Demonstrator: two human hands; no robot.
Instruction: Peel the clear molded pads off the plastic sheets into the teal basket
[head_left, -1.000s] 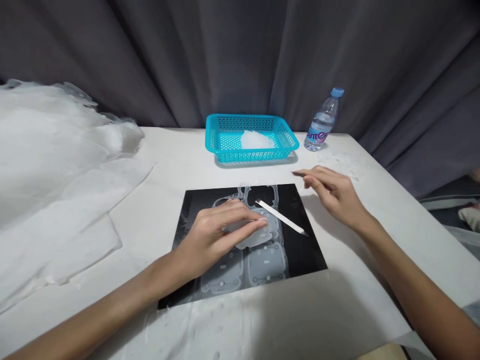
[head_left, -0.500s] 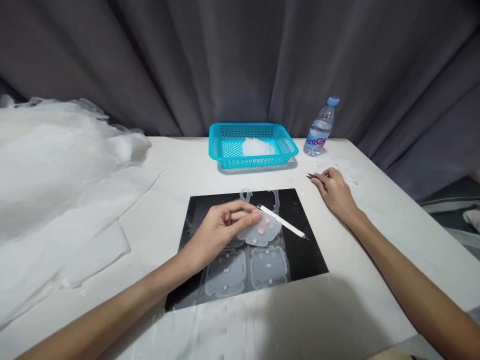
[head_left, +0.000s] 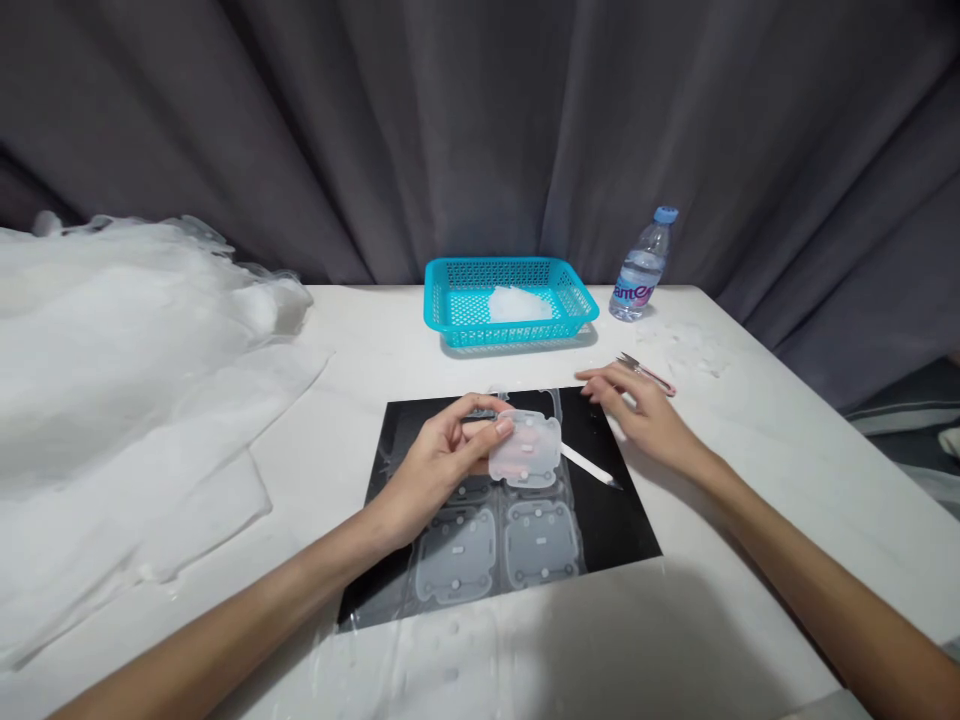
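Note:
My left hand (head_left: 457, 445) pinches a small translucent white plastic piece (head_left: 529, 455) with rounded, notched edges, raised over a black mat (head_left: 611, 530). Beneath it on the mat lies a clear sheet with several similar shapes (head_left: 459, 550). A white pen-like tool (head_left: 589, 465) with a dark tip rests on the mat, partly hidden behind the held piece. Over the mat's right edge, my right hand (head_left: 637, 410) has its fingers apart and holds nothing. Just behind that hand, thread snips (head_left: 651, 373) lie on the table.
A blue perforated basket (head_left: 431, 300) at the back holds a few white translucent pieces (head_left: 517, 304). Right of it stands a water bottle (head_left: 641, 270), with clear scraps (head_left: 694, 350) near it. A large heap of white sheets (head_left: 127, 400) covers the table's left side.
My right hand has let go of the snips and moved left toward the mat. The piece in my left hand has been turned more upright, facing me. The view has shifted slightly.

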